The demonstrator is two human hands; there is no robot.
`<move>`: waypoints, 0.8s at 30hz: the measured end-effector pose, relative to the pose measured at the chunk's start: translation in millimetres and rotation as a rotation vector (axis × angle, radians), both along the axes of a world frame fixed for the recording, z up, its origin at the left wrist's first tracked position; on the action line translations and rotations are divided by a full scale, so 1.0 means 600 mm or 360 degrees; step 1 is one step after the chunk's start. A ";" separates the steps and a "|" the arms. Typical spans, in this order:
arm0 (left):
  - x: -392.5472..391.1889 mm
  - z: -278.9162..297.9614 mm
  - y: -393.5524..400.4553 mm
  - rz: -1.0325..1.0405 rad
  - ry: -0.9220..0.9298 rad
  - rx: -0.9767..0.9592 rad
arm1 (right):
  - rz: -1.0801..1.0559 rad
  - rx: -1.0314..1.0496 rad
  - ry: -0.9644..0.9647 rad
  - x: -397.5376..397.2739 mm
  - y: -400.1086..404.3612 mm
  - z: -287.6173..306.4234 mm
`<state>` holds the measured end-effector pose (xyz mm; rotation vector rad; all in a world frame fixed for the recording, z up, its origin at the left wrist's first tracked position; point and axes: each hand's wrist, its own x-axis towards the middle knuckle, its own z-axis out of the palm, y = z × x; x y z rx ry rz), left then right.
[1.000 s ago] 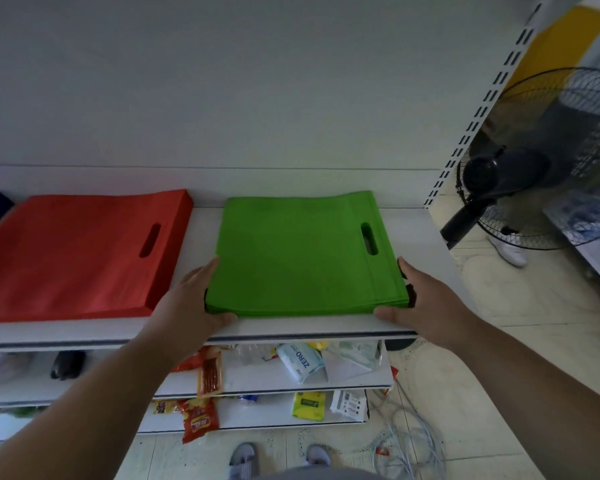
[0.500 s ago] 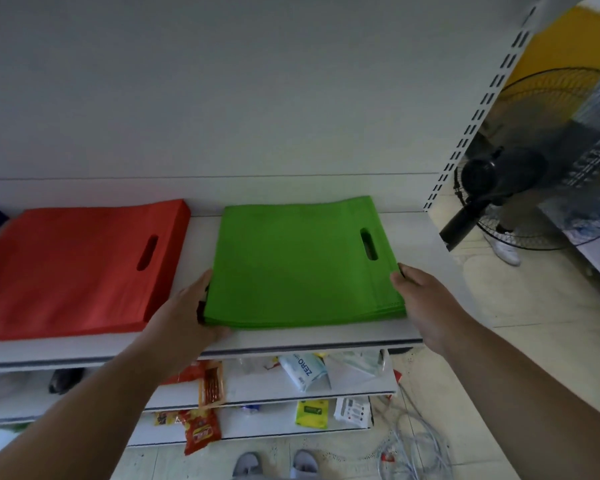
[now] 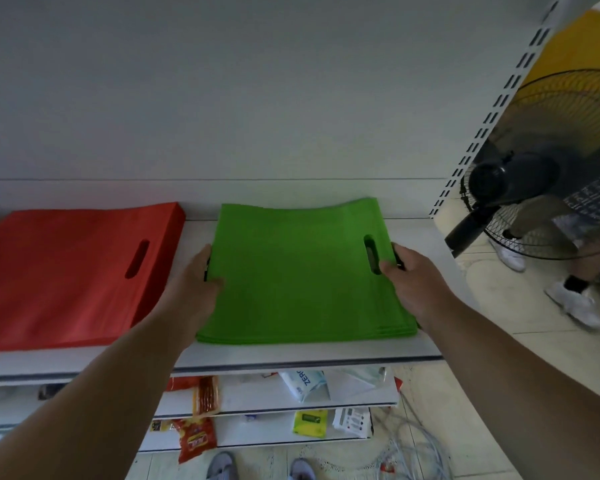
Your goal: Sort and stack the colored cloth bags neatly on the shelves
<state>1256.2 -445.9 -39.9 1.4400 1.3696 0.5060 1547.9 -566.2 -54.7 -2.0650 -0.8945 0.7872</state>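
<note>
A person stands at a white shelf [image 3: 426, 237], both bare arms reaching forward. A green stack [image 3: 302, 271] of flat cloth bags lies on the shelf straight ahead, between the hands. The left hand [image 3: 196, 287] grips the stack's left edge, thumb on top. The right hand [image 3: 411, 278] grips the right edge, thumb on top beside the handle slot. Both hands are equally near. The stack is close to square; its slot runs front to back along the right side. A red stack [image 3: 66, 271] lies just left of the green one, not touching it. Squaring the green stack probably means a push from both sides, or back toward the wall.
</note>
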 end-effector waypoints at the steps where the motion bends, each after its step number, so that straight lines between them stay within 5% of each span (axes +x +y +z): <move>1: -0.001 -0.003 -0.001 -0.0007 0.0011 0.0016 | 0.0004 0.0008 -0.0022 0.003 0.000 -0.004; 8: 0.007 -0.014 0.038 0.0051 -0.0164 0.0017 | 0.0029 0.0045 -0.0069 0.013 0.014 -0.001; 13: 0.019 -0.024 0.056 0.0167 -0.0434 -0.0059 | -0.0143 0.0249 0.0478 0.028 0.032 -0.005; 18: 0.021 -0.040 0.066 0.0030 -0.0535 -0.0002 | -0.0044 0.0163 0.0565 0.041 0.052 -0.024; 24: 0.014 -0.063 0.085 -0.0197 -0.0174 0.0278 | 0.0024 0.0223 0.0437 0.029 0.050 -0.010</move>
